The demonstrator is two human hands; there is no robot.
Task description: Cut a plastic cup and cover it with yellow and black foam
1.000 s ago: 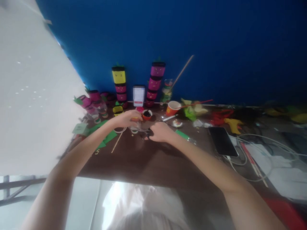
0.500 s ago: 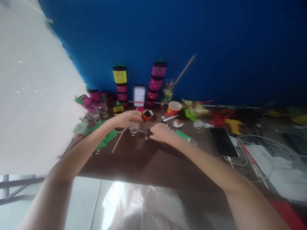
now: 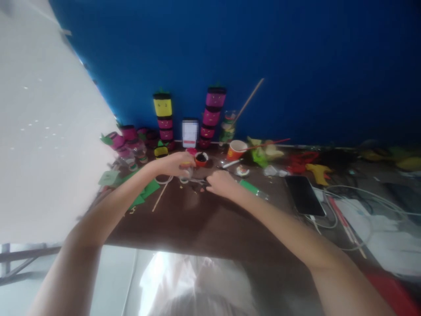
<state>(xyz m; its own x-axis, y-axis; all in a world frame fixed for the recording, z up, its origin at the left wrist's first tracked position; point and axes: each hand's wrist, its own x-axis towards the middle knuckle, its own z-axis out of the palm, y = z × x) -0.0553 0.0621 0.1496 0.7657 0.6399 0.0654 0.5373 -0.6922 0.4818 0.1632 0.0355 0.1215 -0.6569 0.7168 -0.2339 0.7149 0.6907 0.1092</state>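
Note:
My left hand (image 3: 174,164) reaches over the middle of the dark table, its fingers curled round a small clear plastic bottle (image 3: 186,174) with a bit of yellow at its side. My right hand (image 3: 222,182) is closed, just right of it and low over the table. A thin greyish thing (image 3: 198,181) lies between the hands, near the right fingertips; blur hides its kind and whether I hold it. Just behind is a small orange cup (image 3: 201,159) with dark contents. A wooden stick (image 3: 160,197) and green sheets (image 3: 149,190) lie by my left forearm.
A yellow and magenta tower (image 3: 163,112) and a magenta tower (image 3: 212,112) stand at the blue wall (image 3: 210,39), a phone (image 3: 190,133) between them. Right of my hands are a paper cup (image 3: 236,150), a dark phone (image 3: 305,196) and white cables (image 3: 338,221). Wooden table (image 3: 184,228) in front.
The view has shifted slightly. My left hand and the bottle stay in nearly the same place. My right hand remains closed, with less of the dark thing showing at its fingertips.

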